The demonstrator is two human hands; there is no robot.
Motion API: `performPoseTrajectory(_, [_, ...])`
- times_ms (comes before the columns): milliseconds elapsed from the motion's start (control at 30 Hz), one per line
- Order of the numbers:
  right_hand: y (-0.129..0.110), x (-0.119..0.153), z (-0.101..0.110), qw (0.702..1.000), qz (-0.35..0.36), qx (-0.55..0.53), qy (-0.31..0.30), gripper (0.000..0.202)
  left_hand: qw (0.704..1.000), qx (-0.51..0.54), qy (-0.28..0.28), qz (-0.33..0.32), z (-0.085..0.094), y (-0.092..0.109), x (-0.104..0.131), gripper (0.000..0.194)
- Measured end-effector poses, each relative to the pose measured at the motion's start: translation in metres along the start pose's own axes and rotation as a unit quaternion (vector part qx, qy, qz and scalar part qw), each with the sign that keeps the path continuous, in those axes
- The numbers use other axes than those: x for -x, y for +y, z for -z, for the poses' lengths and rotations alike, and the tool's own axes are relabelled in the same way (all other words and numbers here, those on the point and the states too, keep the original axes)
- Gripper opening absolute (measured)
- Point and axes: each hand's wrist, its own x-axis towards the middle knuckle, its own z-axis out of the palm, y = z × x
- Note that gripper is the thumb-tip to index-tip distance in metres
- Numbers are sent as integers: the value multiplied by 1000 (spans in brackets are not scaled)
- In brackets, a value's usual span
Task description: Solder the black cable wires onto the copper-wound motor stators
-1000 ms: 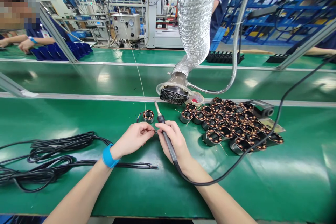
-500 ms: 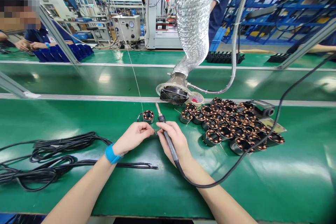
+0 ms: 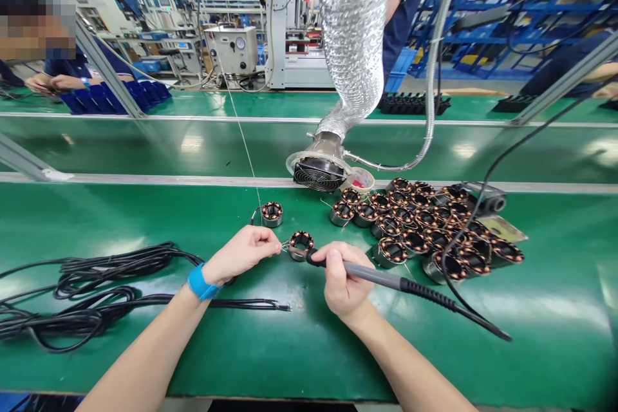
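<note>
My right hand [image 3: 345, 278] is wrapped round the grey and black handle of a soldering iron [image 3: 376, 273], its front end pointing left at a ring-shaped copper-wound coil [image 3: 301, 244]. That coil stands on the green bench. Thin wire ends stick out from its left side to the pinched fingertips of my left hand [image 3: 248, 251], which wears a blue wristband. A thin strand [image 3: 241, 132] hangs from above, its lower end near my left hand. Just behind, a second coil [image 3: 271, 214] stands with a dark lead at its left.
Many copper-wound coils [image 3: 390, 252] are grouped at the right. Black cables [image 3: 116, 264] lie at the left. A fan hood [image 3: 319, 170] on a silver duct hangs behind my hands, near a tape roll [image 3: 361, 179]. People work across the bench.
My right hand has moved right and turned the iron from pointing away to pointing left. The coil between my hands now shows. My left hand has barely shifted.
</note>
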Motion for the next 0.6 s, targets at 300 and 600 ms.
performPoseTrajectory(300, [-3, -2, -3, 1000, 4, 17, -23, 27, 1000, -6, 16, -1, -3, 4, 2, 26])
performPoseTrajectory(600, [-3, -1, -3, 1000, -19, 2, -20, 27, 1000, -7, 21, 1, -4, 6, 2, 27])
